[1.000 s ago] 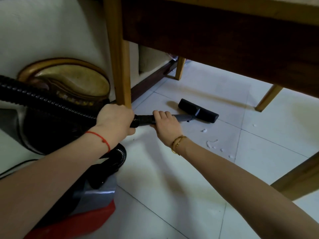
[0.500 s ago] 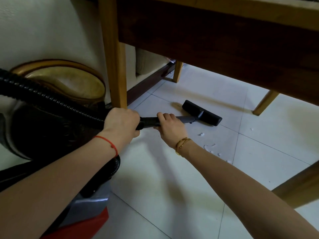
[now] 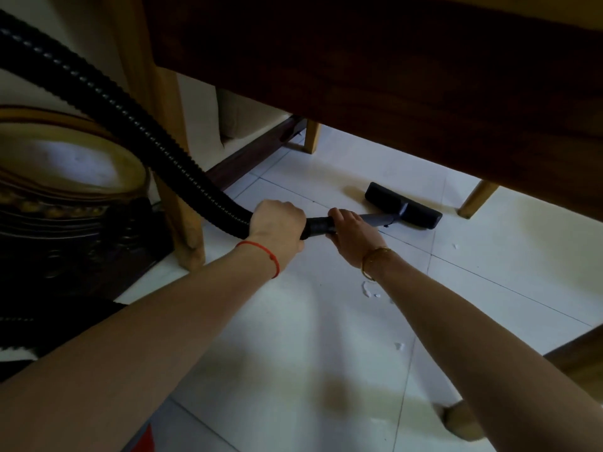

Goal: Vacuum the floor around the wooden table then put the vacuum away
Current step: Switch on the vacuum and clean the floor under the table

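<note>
Left hand grips the hose; right hand apparently clasps the wand.

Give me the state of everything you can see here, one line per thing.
left hand: grips the hose end
right hand: grips the wand
hose: curved, ribbed, runs to the left hand
floor head: flat on the tiles under the table
white scraps: lying on the floor, not yet picked up
</note>
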Available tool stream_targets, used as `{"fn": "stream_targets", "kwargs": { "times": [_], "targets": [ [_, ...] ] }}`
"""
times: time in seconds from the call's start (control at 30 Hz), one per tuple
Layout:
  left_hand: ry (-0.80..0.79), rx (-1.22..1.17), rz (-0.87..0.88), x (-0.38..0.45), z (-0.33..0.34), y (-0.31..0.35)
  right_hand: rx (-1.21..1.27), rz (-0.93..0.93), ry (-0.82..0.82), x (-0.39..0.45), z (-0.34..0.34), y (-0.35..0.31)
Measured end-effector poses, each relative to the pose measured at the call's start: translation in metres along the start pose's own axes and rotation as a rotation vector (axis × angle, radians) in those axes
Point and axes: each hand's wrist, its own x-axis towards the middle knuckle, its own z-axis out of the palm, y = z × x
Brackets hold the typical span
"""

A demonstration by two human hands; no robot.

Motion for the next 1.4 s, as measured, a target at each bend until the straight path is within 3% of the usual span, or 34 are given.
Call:
{"fn": "stream_targets", "kwargs": {
  "times": [0.37,0.57,0.87,1.1,1.4],
  "targets": [
    [0.019,-0.029,-0.003,0.015,-0.005,0.028,-0.026,-0.067,0.014,-0.007,-0.010,0.028],
    [0.085,0.073,0.056,-0.009,-0.004,-0.007,-0.069,-0.146,0.097,-0.019,-0.010,-0.006],
    [0.144,0.139,-0.021,-0.056,-0.003,-0.071,-0.053,-0.171,0.173,-0.021,-0.013,-0.086],
    [0.256,0.215,-0.060,-0.062,0.003,-0.077,-0.085,-0.075,0.219,-0.024,-0.014,-0.104],
    [0.277,0.175,-0.010,-0.017,0.001,-0.011,-0.108,0.097,0.160,-0.035,-0.015,-0.035]
  ]
}}
